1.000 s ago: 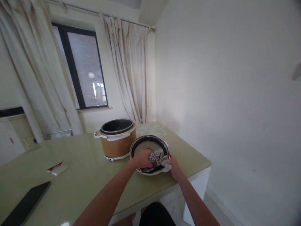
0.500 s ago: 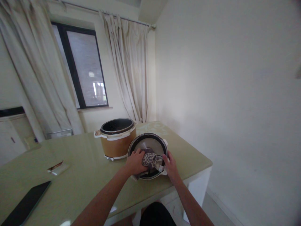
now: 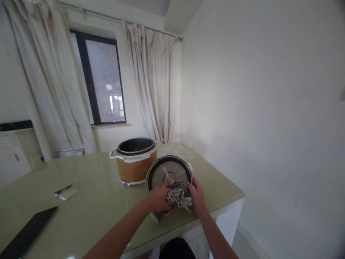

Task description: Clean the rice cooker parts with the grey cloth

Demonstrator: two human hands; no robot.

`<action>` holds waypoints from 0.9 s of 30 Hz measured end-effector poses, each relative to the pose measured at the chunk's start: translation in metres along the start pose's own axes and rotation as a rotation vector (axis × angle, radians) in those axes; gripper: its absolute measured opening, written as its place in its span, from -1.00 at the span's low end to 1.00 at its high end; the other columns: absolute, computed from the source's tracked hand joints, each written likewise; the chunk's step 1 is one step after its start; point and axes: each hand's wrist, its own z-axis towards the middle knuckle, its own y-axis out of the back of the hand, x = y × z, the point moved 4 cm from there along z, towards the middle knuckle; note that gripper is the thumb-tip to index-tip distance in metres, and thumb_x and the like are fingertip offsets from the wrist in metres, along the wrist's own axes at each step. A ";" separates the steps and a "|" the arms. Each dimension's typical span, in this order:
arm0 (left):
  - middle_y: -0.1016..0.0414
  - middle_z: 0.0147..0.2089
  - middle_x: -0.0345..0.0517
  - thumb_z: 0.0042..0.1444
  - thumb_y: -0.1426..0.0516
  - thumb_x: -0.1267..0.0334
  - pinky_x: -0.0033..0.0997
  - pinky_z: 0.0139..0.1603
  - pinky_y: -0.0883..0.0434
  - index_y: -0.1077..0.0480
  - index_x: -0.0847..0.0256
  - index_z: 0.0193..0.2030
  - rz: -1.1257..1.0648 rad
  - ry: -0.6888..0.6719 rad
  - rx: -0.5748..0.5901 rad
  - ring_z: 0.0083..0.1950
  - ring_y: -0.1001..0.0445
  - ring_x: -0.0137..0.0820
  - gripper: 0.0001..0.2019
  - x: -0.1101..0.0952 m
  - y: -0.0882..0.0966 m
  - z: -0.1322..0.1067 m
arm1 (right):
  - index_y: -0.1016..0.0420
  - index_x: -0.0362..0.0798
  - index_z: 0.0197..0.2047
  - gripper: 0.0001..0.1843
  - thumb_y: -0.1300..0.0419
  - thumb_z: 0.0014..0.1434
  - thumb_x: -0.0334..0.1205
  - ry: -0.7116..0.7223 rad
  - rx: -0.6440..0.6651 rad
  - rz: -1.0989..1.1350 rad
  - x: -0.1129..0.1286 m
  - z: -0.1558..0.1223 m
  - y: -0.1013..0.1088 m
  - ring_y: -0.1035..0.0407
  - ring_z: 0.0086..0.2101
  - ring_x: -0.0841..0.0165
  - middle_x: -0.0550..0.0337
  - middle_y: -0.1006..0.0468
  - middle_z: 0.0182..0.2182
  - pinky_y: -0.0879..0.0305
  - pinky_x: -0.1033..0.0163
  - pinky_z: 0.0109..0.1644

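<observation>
A round cooker lid [image 3: 168, 173] is tipped up on the table, its metal inner face turned toward me. My left hand [image 3: 158, 198] is closed on a patterned grey cloth [image 3: 176, 197] pressed against the lid's lower edge. My right hand [image 3: 197, 196] grips the lid's lower right rim and touches the cloth. Just behind stands an open orange cooker body [image 3: 135, 159] with a dark inner pot.
The pale green table [image 3: 94, 201] ends at a corner on the right, near a white wall. A black tablet [image 3: 27, 235] and a small flat packet [image 3: 66, 191] lie at the left. Curtains and a dark window are behind.
The lid has been tilted up more steeply toward me. My left hand and the cloth slid from the lid's middle down to its lower edge.
</observation>
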 end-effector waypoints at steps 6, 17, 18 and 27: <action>-0.48 0.23 0.09 0.14 -0.23 0.37 0.11 0.12 -0.50 -0.57 0.00 0.06 0.387 0.060 -0.019 0.29 -0.38 0.09 -0.65 0.037 0.035 -0.004 | -0.64 -0.02 0.06 -0.54 -0.25 0.11 -0.08 -0.037 -0.044 0.004 -0.001 0.000 0.003 -0.52 0.10 0.02 0.03 -0.66 0.10 -0.48 0.00 0.17; -0.37 0.26 0.00 0.27 -0.10 0.43 -0.27 -0.01 -0.50 -0.42 0.01 0.18 0.173 0.473 -0.625 0.23 -0.35 -0.14 -0.61 0.041 0.080 0.031 | -0.62 -0.05 0.19 -0.45 -0.24 0.14 -0.11 -0.016 -0.021 0.068 0.003 -0.002 0.001 -0.49 0.15 0.05 0.03 -0.64 0.15 -0.37 0.00 0.30; -0.37 0.26 0.02 0.26 -0.12 0.41 -0.25 0.00 -0.49 -0.41 0.02 0.18 0.104 0.501 -0.670 0.22 -0.36 -0.13 -0.62 0.035 0.082 0.040 | -0.63 -0.05 0.18 -0.45 -0.25 0.14 -0.11 -0.017 -0.026 0.071 0.003 -0.002 0.001 -0.48 0.16 0.05 0.03 -0.64 0.14 -0.35 -0.02 0.32; -0.55 0.11 0.02 0.08 -0.25 0.25 -0.21 0.30 -0.35 -0.53 0.11 0.07 -0.202 0.087 -0.573 0.17 -0.48 -0.14 -0.62 -0.060 0.060 0.099 | -0.69 -0.05 -0.02 -0.56 -0.28 0.09 -0.02 0.012 -0.032 0.024 -0.019 0.004 -0.001 -0.54 0.06 0.00 -0.03 -0.72 -0.04 -0.39 -0.08 0.27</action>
